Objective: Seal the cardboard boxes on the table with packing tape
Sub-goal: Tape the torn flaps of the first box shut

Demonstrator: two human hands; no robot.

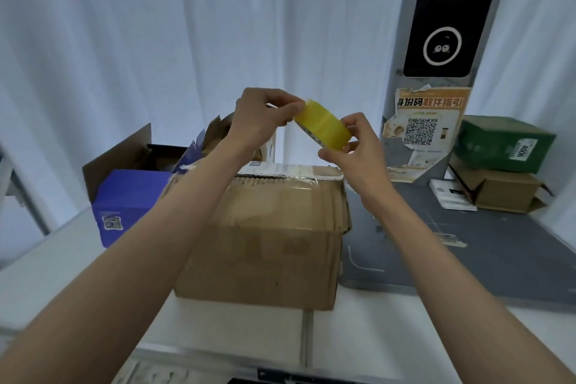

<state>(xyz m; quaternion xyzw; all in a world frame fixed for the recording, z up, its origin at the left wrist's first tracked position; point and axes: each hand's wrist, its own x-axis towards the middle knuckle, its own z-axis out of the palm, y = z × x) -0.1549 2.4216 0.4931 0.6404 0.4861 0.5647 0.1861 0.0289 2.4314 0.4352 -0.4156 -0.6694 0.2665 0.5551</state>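
Two hands (265,115) pinch a glossy yellow tape roll (324,126) above a creased cardboard box (268,243).

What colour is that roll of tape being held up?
The tape roll is translucent yellow, seen clearly in the head view.

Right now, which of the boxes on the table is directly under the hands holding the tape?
The large brown cardboard box at centre; the blue box sits left, the green box far right.
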